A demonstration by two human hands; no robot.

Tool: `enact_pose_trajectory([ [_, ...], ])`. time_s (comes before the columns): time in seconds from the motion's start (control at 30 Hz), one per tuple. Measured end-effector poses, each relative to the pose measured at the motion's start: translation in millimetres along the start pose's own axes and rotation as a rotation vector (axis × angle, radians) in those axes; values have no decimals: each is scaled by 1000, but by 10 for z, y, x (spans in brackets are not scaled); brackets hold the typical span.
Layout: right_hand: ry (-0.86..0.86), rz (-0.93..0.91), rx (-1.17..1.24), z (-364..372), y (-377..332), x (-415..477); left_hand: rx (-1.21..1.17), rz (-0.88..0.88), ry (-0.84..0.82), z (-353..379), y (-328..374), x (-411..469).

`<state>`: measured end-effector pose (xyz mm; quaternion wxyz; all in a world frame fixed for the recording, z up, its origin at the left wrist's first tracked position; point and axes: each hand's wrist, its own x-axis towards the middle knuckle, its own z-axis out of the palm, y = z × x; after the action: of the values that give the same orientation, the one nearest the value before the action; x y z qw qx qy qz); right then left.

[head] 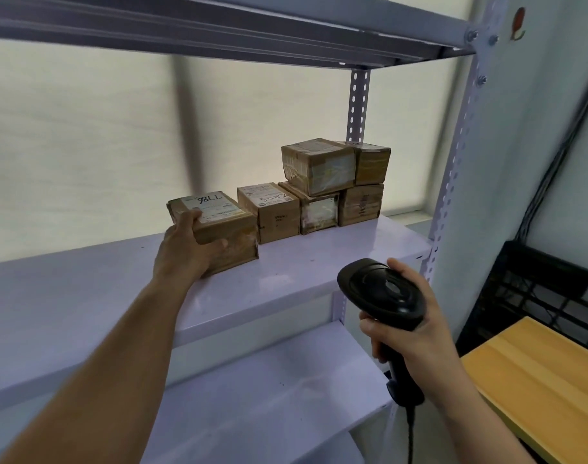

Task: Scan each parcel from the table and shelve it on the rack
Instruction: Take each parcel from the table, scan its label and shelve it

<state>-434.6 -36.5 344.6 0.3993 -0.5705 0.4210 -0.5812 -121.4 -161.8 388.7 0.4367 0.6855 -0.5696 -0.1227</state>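
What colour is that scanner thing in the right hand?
Black scanner, glossy on top, seen in the head view.

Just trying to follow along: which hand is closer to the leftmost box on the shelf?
Left. The left hand grips the leftmost box at its near corner; the right hand is lower and off to the right, apart from it, holding the scanner.

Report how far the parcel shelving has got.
Done: five brown cardboard parcels sit grouped at the right of the pale metal rack shelf. In hand: the left hand grips a sixth brown labelled box resting on that shelf, while the right hand holds the black handheld scanner. Left: unclear; only a corner of the wooden table shows.
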Motion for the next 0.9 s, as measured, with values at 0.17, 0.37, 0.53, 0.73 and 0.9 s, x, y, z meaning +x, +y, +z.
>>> enact_pose_trajectory([
  [0.17, 9, 13, -17, 60, 65, 57, -9, 4, -44, 54, -18, 292],
  [0.37, 31, 21, -50, 87, 105, 112, -34, 27, -89, 102, -67, 495],
  [0.53, 44, 8, -45, 91, 124, 92, -15, 50, -81, 131, -61, 489],
  [0.73, 14, 6, -37, 27, 126, -22, -47, 42, -82, 149, 14, 419],
  [0.9, 7, -6, -41, -186, 11, -188, -36, 1, 21, 137, 149, 173],
])
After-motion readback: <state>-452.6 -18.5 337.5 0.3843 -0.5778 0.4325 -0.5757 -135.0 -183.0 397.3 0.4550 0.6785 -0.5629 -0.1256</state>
